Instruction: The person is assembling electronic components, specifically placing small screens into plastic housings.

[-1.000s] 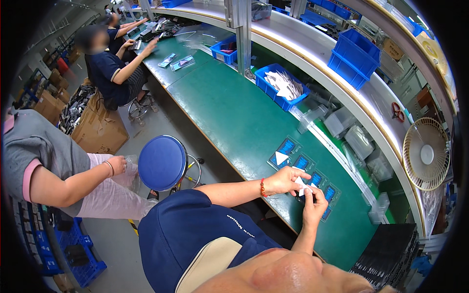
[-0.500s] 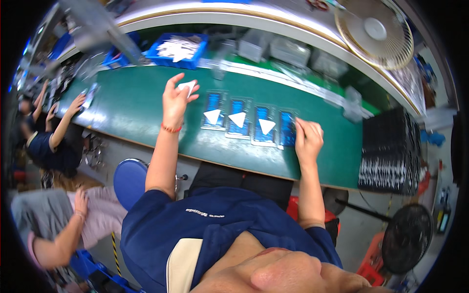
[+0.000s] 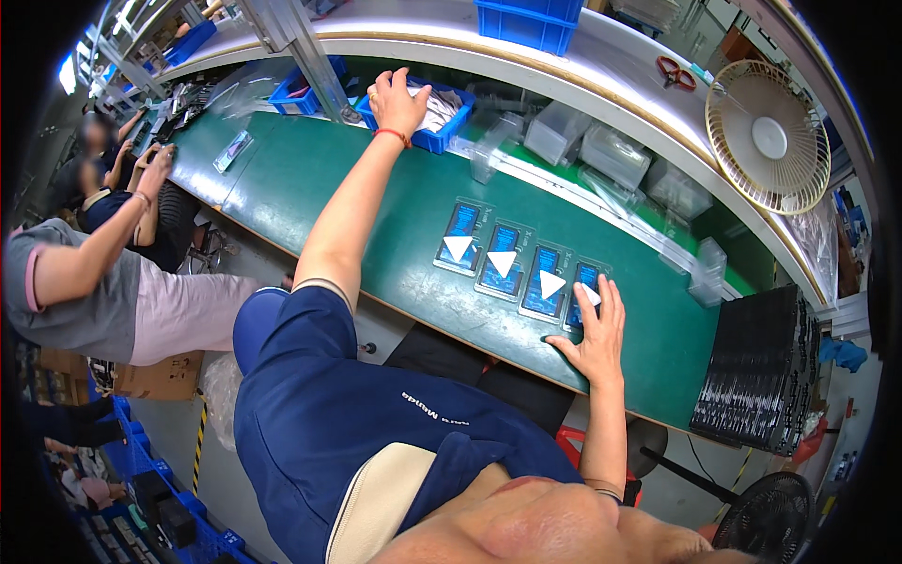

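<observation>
My left hand (image 3: 398, 105) reaches to the back of the bench, its fingers spread at the blue bin (image 3: 434, 142) of white pieces (image 3: 440, 114). Whether its fingertips touch any of them is hidden. Several clear flat packs with blue contents lie in a slanting row, among them the leftmost pack (image 3: 461, 222). Each bears a white triangular piece, such as the leftmost triangle (image 3: 458, 248). My right hand (image 3: 598, 335) is open at the rightmost pack (image 3: 573, 312), fingers by its white triangle (image 3: 590, 293) and partly covering the pack.
A black stack of trays (image 3: 756, 371) stands at the bench's right end. Clear plastic boxes (image 3: 615, 150) line the back under a shelf holding a fan (image 3: 769, 136) and red scissors (image 3: 676, 73). Another pack (image 3: 233, 150) lies far left, near co-workers' hands.
My left hand has moved from beside the packs to the blue bin. My right hand has opened from a pinch, and a white triangle now lies on the rightmost pack. The view has shifted.
</observation>
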The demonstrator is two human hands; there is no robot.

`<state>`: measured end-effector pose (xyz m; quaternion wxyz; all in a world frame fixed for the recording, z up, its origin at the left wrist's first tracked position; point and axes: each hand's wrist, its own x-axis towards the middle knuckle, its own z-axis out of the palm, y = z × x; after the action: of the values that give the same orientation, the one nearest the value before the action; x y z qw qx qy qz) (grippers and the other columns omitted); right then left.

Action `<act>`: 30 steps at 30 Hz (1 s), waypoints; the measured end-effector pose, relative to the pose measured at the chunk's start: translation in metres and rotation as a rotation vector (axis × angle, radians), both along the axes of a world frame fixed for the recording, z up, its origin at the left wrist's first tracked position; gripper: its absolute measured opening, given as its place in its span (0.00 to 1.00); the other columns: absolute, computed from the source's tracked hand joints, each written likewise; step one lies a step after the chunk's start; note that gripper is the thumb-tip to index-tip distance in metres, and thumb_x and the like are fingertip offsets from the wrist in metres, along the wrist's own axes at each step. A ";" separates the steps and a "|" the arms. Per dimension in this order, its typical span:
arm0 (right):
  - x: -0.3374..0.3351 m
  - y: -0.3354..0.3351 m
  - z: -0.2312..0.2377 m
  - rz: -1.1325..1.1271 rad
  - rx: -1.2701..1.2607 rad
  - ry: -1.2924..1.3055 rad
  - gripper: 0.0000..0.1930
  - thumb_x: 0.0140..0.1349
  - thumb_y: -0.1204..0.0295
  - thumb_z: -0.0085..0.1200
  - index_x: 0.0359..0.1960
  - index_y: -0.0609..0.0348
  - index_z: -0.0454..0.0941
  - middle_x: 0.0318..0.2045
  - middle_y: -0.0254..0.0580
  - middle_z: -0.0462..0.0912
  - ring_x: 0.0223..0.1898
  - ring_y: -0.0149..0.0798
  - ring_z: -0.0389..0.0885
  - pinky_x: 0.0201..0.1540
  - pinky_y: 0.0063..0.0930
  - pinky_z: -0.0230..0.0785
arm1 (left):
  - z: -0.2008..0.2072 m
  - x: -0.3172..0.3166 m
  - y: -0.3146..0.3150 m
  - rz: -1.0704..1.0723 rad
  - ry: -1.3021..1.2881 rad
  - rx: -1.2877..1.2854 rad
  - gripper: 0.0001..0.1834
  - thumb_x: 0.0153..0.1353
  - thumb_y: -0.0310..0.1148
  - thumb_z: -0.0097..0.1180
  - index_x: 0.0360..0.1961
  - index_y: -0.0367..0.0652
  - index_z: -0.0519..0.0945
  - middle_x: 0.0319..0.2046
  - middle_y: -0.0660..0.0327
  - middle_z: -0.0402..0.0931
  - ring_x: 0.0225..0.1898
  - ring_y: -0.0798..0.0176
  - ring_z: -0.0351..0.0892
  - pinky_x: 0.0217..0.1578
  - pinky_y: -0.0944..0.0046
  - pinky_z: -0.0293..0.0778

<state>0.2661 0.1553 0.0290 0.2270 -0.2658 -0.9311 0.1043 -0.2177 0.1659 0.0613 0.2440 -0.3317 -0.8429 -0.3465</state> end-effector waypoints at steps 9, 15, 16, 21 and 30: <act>-0.025 0.003 -0.010 0.079 -0.007 -0.240 0.36 0.50 0.47 0.62 0.62 0.35 0.68 0.67 0.57 0.54 0.69 0.63 0.47 0.68 0.59 0.42 | -0.036 0.209 -0.121 -0.477 -0.046 -0.336 0.32 0.55 0.54 0.58 0.59 0.51 0.71 0.60 0.40 0.58 0.61 0.36 0.55 0.60 0.41 0.51; -0.103 -0.030 -0.018 0.117 -0.039 -0.191 0.33 0.55 0.50 0.59 0.63 0.38 0.67 0.67 0.62 0.54 0.68 0.68 0.47 0.65 0.66 0.42 | -0.059 0.184 -0.145 -0.342 -0.171 -0.483 0.40 0.53 0.68 0.49 0.62 0.58 0.69 0.64 0.38 0.54 0.65 0.32 0.51 0.62 0.33 0.43; -0.122 -0.038 -0.021 0.131 -0.037 -0.185 0.32 0.55 0.50 0.58 0.63 0.39 0.67 0.67 0.62 0.54 0.68 0.68 0.47 0.65 0.67 0.42 | -0.062 0.166 -0.152 -0.322 -0.169 -0.478 0.40 0.52 0.69 0.50 0.62 0.58 0.69 0.64 0.38 0.54 0.65 0.31 0.50 0.62 0.32 0.42; -0.233 -0.072 -0.028 0.188 -0.065 -0.129 0.32 0.58 0.50 0.55 0.64 0.43 0.65 0.66 0.64 0.54 0.68 0.69 0.45 0.66 0.67 0.39 | -0.066 0.056 -0.191 -0.252 -0.105 -0.475 0.37 0.50 0.66 0.56 0.59 0.60 0.72 0.62 0.43 0.58 0.65 0.38 0.53 0.63 0.35 0.44; -0.333 -0.101 -0.017 0.362 -0.333 0.142 0.36 0.57 0.54 0.58 0.66 0.51 0.61 0.67 0.67 0.47 0.69 0.70 0.40 0.67 0.64 0.38 | -0.055 -0.109 -0.259 -0.101 -0.217 -0.547 0.36 0.48 0.65 0.59 0.58 0.64 0.74 0.64 0.45 0.58 0.66 0.39 0.52 0.64 0.41 0.47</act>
<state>-0.0670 0.0548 0.0120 0.2227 -0.1207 -0.9153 0.3133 -0.3263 -0.0932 0.0060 0.0366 -0.3876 -0.9086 -0.1516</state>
